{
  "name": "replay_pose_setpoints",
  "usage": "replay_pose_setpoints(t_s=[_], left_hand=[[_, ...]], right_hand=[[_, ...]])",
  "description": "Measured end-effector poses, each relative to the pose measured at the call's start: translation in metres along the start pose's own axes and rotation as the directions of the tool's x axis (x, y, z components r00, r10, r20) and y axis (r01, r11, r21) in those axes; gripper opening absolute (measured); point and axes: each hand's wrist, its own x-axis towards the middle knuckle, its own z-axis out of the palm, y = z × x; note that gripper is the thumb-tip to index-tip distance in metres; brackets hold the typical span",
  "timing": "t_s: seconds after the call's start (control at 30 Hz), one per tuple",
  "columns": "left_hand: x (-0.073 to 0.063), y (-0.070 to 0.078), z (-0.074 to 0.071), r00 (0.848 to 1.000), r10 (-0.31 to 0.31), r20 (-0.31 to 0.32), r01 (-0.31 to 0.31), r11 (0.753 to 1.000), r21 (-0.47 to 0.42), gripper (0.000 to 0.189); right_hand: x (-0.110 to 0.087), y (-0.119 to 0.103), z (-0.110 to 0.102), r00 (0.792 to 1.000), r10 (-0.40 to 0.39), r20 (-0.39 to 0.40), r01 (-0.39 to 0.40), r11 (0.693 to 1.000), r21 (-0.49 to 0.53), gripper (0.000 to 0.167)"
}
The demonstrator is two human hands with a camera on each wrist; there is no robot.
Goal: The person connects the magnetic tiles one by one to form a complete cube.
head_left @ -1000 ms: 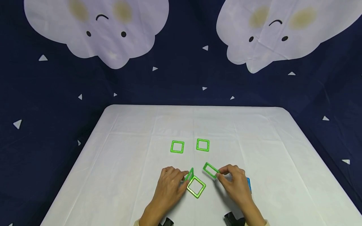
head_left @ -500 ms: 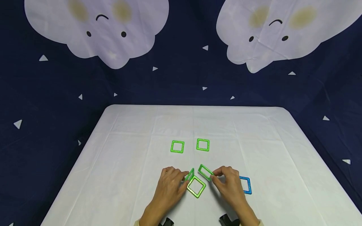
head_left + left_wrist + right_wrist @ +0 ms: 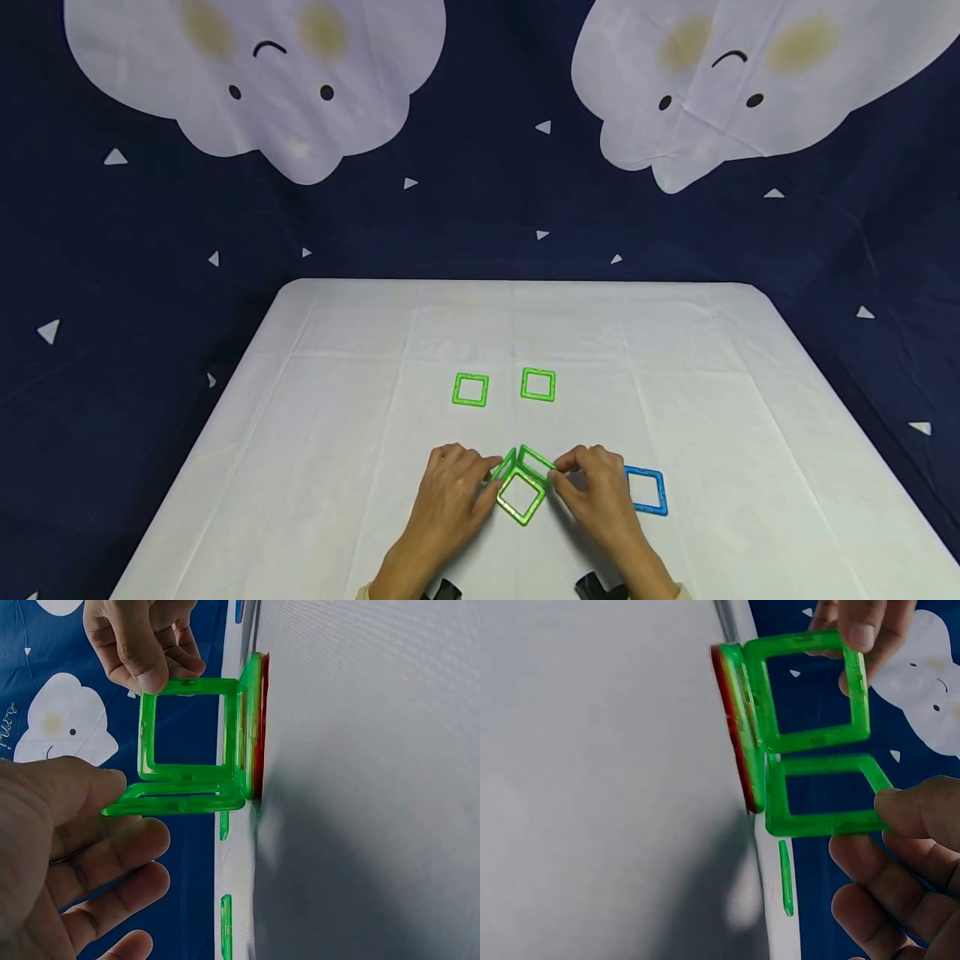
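A green square magnetic tile [image 3: 535, 509] lies on the table, with a red layer [image 3: 732, 727] beneath it in the wrist views. My left hand [image 3: 448, 492] pinches a second green magnetic tile [image 3: 180, 804], which stands upright along the flat tile's left rear edge. Between thumb and fingers, my right hand [image 3: 598, 493] holds a third green magnetic tile [image 3: 825, 823] upright at the right rear edge. The two upright tiles meet at the back corner. The right wrist view shows the left fingertips at the outer edge of their tile.
Two green square tiles [image 3: 454, 390] [image 3: 552, 386] lie apart farther back on the white table [image 3: 337, 400]. A blue square tile [image 3: 663, 493] lies to the right, partly behind my right hand. Beyond the table hangs a dark blue cloth [image 3: 480, 225] with clouds.
My right hand has moved left with its green magnetic tile, bringing it against the flat tile and the other upright one. The blue tile has come into view. My left hand stays put.
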Motion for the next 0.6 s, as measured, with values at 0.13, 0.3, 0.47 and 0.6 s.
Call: replay_pose_setpoints(t_s=[0.13, 0.3, 0.47, 0.6], left_hand=[[0.0003, 0.0007, -0.0001, 1.000, -0.001, 0.006, 0.001, 1.000, -0.010, 0.019], [0.0008, 0.0014, 0.0000, 1.000, -0.008, 0.016, 0.008, 1.000, -0.010, 0.019], [0.0008, 0.0019, 0.0000, 1.000, -0.006, 0.016, 0.006, 1.000, -0.005, 0.020], [0.0007, 0.0025, 0.0002, 1.000, -0.010, 0.020, 0.010, 1.000, -0.009, 0.020]], right_hand=[[-0.0012, -0.0013, 0.0014, 0.999, -0.045, -0.006, 0.045, 0.999, -0.002, 0.030], [-0.0017, -0.0028, 0.0017, 0.999, -0.050, -0.007, 0.050, 0.999, -0.009, 0.030], [-0.0016, -0.0029, 0.0016, 0.999, -0.032, 0.010, 0.032, 0.999, -0.009, 0.028], [-0.0017, -0.0024, 0.0016, 0.999, -0.023, 0.024, 0.024, 1.000, -0.008, 0.027]])
